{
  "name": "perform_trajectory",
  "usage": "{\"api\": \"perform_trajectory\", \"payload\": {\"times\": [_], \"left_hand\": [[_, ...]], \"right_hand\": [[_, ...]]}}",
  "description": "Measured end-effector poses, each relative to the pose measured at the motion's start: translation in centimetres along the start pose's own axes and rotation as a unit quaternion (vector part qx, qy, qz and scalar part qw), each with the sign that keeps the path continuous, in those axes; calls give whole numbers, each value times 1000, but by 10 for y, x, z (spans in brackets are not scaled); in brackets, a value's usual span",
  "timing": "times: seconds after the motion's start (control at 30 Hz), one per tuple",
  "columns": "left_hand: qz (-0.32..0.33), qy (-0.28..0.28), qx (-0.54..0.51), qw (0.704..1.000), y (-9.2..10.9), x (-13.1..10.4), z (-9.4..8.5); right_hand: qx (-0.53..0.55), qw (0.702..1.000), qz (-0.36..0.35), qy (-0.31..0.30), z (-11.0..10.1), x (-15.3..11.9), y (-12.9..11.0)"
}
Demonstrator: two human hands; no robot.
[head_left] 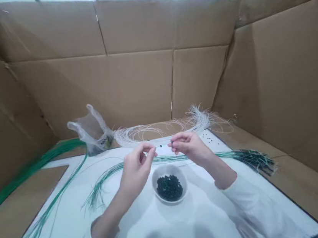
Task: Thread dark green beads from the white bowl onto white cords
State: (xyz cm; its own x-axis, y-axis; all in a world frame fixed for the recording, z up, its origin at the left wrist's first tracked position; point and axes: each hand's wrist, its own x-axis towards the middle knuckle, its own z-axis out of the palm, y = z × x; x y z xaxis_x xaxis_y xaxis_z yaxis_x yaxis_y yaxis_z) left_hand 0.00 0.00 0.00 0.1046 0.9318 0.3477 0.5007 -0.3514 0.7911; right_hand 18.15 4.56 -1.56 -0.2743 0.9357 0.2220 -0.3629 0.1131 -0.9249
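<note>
My left hand (137, 166) is closed in a pinch on a thin strand that runs across to my right hand. A small dark green bead (160, 145) sits on the strand in the gap between both hands. With thumb and forefinger pressed together, my right hand (189, 146) holds a tiny dark piece that looks like another bead; the strand's end there is too fine to make out. Below the hands stands a white bowl (168, 169) holding a heap of dark green beads (170, 189). Behind the bowl lies a bundle of green strands (218, 154), dark at its right end.
Long green strands (58, 150) curve along the left side. A plastic bag (91, 133) and a coil of white strands (126, 136) lie at the back. Several loose beads (208, 140) dot the white table (72, 218). Cardboard walls (140, 86) enclose the back and sides.
</note>
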Motion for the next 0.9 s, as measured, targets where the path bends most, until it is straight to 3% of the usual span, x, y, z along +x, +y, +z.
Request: {"api": "perform_trajectory", "payload": {"times": [0.43, 0.73, 0.9], "left_hand": [[12, 12, 7, 1000, 3, -1, 1], [23, 29, 34, 999, 3, -2, 1], [35, 40, 52, 997, 2, -2, 2]], "right_hand": [[5, 1000, 13, -2, -1, 0, 0], [-101, 994, -34, 16, -4, -1, -2], [-96, 995, -39, 9, -3, -1, -3]]}}
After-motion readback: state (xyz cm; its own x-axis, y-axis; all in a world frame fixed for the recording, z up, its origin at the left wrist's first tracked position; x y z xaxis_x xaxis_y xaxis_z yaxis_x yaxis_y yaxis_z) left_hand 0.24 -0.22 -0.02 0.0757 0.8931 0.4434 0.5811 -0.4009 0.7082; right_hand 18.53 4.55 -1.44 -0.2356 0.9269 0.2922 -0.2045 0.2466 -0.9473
